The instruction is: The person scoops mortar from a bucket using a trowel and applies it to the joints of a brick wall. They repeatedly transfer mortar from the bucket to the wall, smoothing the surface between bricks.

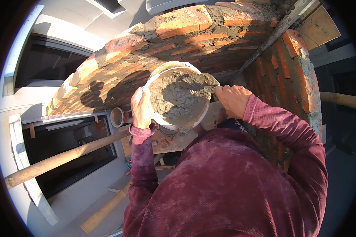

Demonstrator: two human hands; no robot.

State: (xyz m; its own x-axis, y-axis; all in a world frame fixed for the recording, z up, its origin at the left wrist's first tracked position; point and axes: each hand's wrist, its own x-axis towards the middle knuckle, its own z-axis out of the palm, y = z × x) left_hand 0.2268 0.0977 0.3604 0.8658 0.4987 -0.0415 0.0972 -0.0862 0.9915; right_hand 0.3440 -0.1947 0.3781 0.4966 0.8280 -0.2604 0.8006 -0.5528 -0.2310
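A round white bucket (pixel 203 113) of wet grey mortar (pixel 174 93) is in front of my chest, its mouth facing up at me. My left hand (pixel 141 107) is closed on the left side of its rim, thumb toward me. At the right, my right hand (pixel 234 100) is a fist around the handle of a trowel (pixel 210 87). The trowel's mortar-smeared blade lies at the bucket's right rim, over the mortar; the handle is mostly hidden in my fingers.
A brick wall (pixel 178 24) with mortar joints runs across beyond the bucket and meets another brick wall (pixel 281 71) at my right. Below are wooden boards (pixel 171 145), a second bucket (pixel 117 117) and a bamboo pole (pixel 67 157). A straight bar (pixel 271 37) slants along the corner.
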